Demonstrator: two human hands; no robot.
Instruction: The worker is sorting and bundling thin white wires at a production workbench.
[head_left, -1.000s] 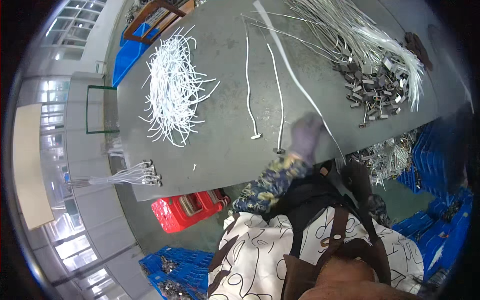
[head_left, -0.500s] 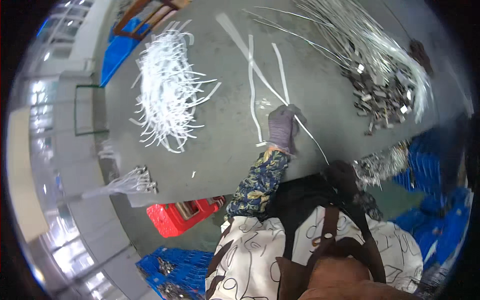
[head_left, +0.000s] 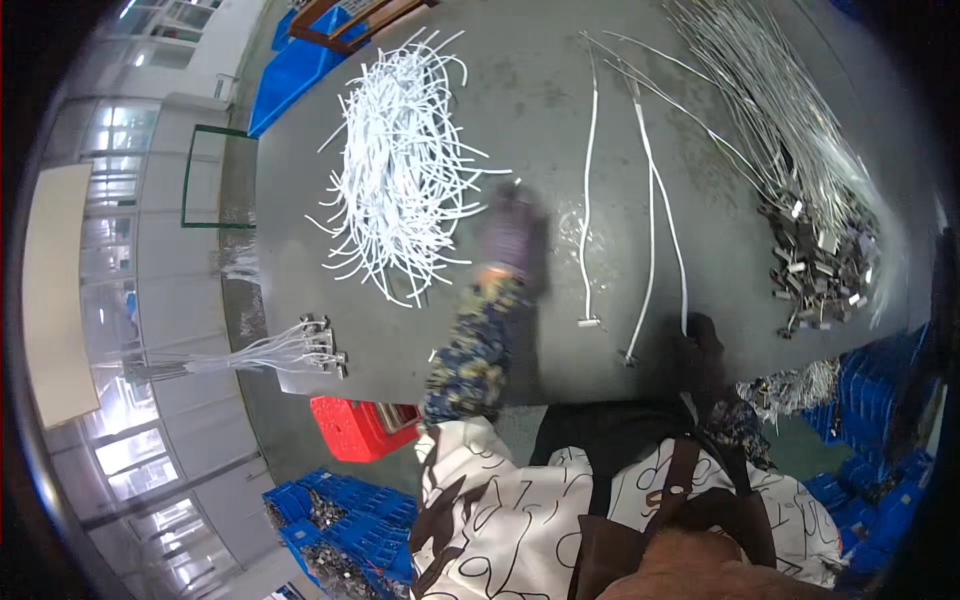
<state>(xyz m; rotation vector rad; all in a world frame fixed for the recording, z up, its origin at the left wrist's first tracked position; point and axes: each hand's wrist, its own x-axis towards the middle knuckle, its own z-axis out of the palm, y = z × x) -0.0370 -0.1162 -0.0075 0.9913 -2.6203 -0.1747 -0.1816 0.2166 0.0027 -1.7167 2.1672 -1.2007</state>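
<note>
My gloved left hand (head_left: 515, 228) is over the table, just right of a heap of thin white tubes (head_left: 395, 165). Motion blurs its fingers, so I cannot make out a grip. A small white tip shows by the fingertips. My right hand (head_left: 703, 348), in a dark glove, is at the table's near edge, its fingers closed at the lower end of a white-sleeved wire (head_left: 672, 235). Left of that wire lies another white-sleeved wire (head_left: 652, 240) with a small dark end piece. Further left is a third sleeved wire (head_left: 587, 200), ending in a small crosswise metal piece.
Bare wires with metal end pieces (head_left: 825, 265) are piled at the right. A bundle of finished-looking wires (head_left: 290, 348) hangs over the left edge. Below the table are a red container (head_left: 350, 428) and blue crates (head_left: 350, 530). A wooden frame (head_left: 355, 25) stands at the far left.
My left hand has let go of the white-sleeved wires and moved left to the tube heap. My right hand stays near the table edge. The view has shifted, moving the table contents rightward.
</note>
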